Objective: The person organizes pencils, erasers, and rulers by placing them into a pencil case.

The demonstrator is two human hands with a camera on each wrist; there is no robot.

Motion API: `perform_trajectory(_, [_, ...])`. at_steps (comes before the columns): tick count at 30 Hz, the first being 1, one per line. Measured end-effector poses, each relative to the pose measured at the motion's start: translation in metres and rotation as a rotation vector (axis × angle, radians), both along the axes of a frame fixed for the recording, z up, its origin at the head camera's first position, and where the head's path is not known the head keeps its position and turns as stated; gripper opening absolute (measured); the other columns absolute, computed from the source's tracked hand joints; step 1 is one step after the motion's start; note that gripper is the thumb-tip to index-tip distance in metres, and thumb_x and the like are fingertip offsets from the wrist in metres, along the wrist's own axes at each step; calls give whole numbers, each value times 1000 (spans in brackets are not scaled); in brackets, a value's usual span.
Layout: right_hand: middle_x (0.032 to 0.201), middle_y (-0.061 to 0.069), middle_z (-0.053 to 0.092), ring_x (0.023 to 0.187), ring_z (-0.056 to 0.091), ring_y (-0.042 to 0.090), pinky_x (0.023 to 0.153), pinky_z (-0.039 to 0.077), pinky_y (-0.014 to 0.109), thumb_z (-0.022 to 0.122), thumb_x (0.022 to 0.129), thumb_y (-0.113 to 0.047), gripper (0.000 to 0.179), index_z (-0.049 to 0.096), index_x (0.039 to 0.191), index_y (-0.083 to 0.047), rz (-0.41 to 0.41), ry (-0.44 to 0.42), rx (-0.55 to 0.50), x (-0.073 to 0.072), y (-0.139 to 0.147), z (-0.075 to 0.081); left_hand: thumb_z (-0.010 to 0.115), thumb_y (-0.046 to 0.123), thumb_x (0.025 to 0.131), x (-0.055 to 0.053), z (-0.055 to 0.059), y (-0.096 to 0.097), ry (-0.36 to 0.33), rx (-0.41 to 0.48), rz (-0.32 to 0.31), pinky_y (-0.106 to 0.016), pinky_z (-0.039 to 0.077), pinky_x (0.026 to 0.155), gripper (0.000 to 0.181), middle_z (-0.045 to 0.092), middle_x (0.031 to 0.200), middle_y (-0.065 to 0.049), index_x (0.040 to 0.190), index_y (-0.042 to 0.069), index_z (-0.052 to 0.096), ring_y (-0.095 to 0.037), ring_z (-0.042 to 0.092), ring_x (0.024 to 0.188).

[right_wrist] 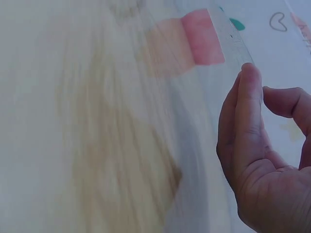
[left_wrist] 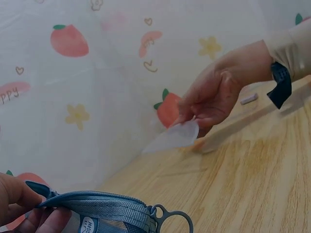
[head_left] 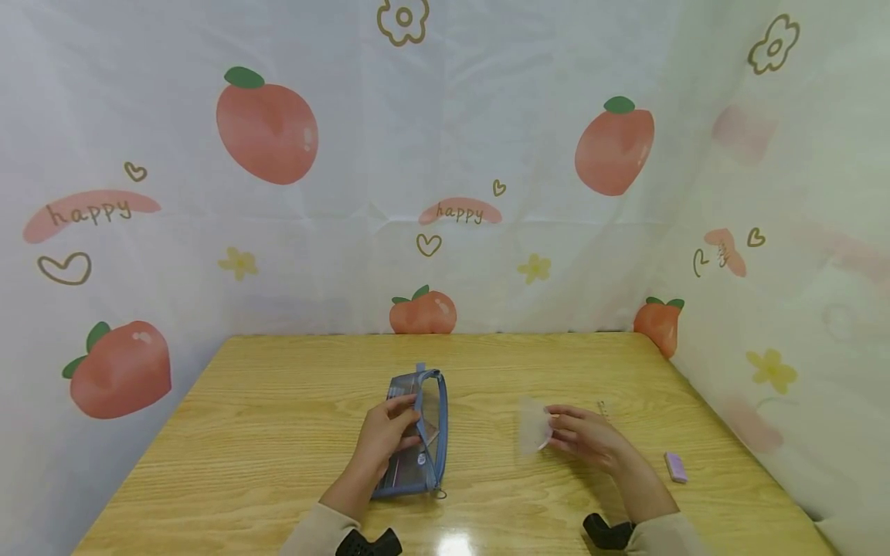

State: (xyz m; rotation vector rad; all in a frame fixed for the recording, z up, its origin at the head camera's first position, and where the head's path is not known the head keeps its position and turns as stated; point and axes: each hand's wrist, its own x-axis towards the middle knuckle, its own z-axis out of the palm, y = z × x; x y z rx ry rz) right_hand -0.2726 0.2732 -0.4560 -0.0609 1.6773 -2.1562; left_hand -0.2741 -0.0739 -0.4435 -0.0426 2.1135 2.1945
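A blue, see-through pencil case (head_left: 406, 474) with its zip undone stands on the table in the head view. My left hand (head_left: 386, 432) pinches the edge of its opening between thumb and fingers; the left wrist view shows the zip band (left_wrist: 104, 204) close up. Long thin things show through the case's side. To the right, my right hand (head_left: 580, 434) holds a clear protractor (head_left: 533, 427) by its edge, raised over the table. Its rounded outline shows in the left wrist view, while the clear sheet (right_wrist: 194, 121) fills much of the right wrist view.
A small purple eraser (head_left: 675, 467) lies to the right of my right hand. Partly behind that hand is a clear ruler (head_left: 602, 408). The wooden table (head_left: 292, 386) meets a printed white curtain (head_left: 334, 255) at the back and right.
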Motion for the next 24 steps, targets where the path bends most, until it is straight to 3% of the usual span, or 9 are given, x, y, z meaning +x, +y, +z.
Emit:
perform_trajectory(15, [107, 14, 49, 95, 56, 21, 86, 48, 34, 45, 92, 0, 33, 41, 124, 7, 40, 46, -25, -14, -51, -2, 57, 8, 84, 2, 3, 1, 13, -9, 21, -32, 55, 62, 39, 56, 106, -14, 121, -2, 54, -17, 57, 86])
perform_trajectory(24, [100, 14, 52, 89, 57, 20, 83, 49, 34, 45, 91, 1, 33, 40, 123, 9, 53, 12, -21, -20, -77, -9, 57, 9, 85, 3, 3, 1, 4, 1, 18, -32, 55, 62, 40, 56, 108, -15, 122, -1, 53, -17, 57, 85])
